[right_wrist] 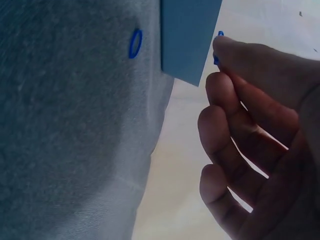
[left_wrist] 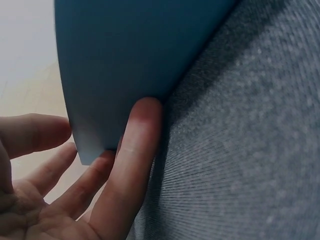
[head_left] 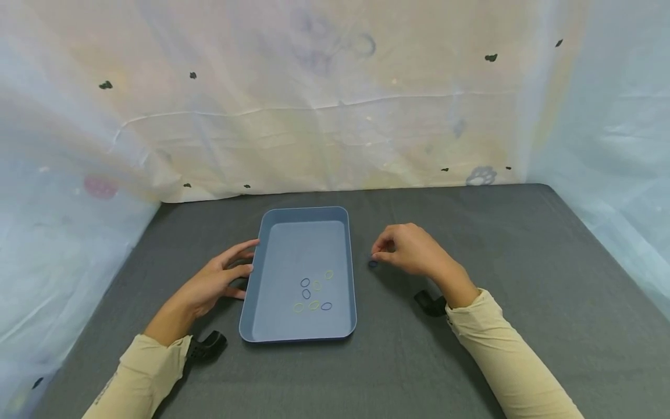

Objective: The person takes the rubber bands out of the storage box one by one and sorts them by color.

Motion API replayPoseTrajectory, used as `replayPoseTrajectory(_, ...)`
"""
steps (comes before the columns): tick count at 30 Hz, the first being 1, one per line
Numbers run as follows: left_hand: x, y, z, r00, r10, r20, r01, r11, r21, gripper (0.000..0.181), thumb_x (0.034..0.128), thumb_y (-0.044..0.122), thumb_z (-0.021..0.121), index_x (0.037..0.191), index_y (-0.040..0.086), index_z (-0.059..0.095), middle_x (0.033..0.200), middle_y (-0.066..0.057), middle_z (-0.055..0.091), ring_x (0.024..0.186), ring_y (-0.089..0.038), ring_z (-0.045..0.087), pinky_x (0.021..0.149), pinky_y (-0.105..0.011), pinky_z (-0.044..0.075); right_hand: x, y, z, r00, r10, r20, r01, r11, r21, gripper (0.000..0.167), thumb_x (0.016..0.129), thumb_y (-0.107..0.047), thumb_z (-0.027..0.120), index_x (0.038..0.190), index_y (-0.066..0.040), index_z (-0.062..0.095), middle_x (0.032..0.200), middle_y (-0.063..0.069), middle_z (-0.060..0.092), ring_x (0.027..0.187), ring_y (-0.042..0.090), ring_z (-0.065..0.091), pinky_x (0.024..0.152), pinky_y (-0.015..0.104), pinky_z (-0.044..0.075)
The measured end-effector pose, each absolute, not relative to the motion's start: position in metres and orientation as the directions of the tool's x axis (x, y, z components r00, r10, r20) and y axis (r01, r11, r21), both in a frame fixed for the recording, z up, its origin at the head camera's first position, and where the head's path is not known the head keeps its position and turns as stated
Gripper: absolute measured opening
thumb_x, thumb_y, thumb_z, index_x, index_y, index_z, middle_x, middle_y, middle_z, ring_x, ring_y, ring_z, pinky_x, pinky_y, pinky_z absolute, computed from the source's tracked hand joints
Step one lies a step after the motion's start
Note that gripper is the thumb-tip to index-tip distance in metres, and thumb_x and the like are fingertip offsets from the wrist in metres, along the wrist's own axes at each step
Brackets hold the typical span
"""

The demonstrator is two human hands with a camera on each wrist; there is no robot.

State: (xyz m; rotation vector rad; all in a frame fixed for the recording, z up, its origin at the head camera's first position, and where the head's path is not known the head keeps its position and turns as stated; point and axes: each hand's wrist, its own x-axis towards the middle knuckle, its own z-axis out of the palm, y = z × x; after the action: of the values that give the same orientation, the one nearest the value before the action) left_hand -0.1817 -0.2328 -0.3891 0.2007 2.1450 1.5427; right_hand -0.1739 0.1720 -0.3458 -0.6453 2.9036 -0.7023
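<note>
My right hand (head_left: 413, 249) is just right of the tray, pinching a small blue rubber band (right_wrist: 217, 60) between thumb and forefinger. Below those fingertips another blue rubber band (right_wrist: 135, 43) lies on the grey cloth. The blue-grey tray (head_left: 298, 244) holds several small bands in its near half, some yellow, like the yellow band (head_left: 328, 274), others dark blue, like the blue band (head_left: 327, 306). With fingers spread, my left hand (head_left: 211, 282) touches the tray's left wall; in the left wrist view its fingertips rest against the outer side (left_wrist: 100, 90).
Grey cloth (head_left: 398, 361) covers the table under the tray. Pale patterned curtains (head_left: 324, 145) hang along the back and both sides. Each wrist wears a black strap mount, such as the left mount (head_left: 208, 345).
</note>
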Motion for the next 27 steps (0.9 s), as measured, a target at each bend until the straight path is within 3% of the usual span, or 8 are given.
replayPoseTrajectory(19, -0.181, -0.236, -0.393, -0.871, 0.389, -0.299, -0.170, 0.332, 0.928, 0.065, 0.1023, 0.030, 0.057, 0.158, 0.030, 0.025, 0.161, -0.018, 0.021, 0.127, -0.035, 0.047, 0.075, -0.045, 0.059, -0.187, 0.191, -0.361, -0.917, -0.391, -0.074, -0.326, 0.846, -0.422, 0.003, 0.090, -0.019, 0.074, 0.090, -0.018, 0.077, 0.089, -0.005, 0.074, 0.081, 0.010, 0.065, 0.077, 0.036, 0.053)
replayPoseTrajectory(27, -0.181, -0.235, -0.392, -0.872, 0.386, -0.302, -0.170, 0.340, 0.925, 0.064, 0.1028, 0.029, 0.056, 0.158, 0.031, 0.024, 0.162, -0.018, 0.020, 0.132, -0.040, 0.044, 0.076, -0.045, 0.059, -0.189, 0.198, -0.364, -0.914, -0.391, -0.105, -0.322, 0.860, -0.396, 0.005, 0.090, -0.020, 0.074, 0.089, -0.017, 0.077, 0.088, -0.004, 0.074, 0.077, 0.009, 0.063, 0.073, 0.036, 0.052)
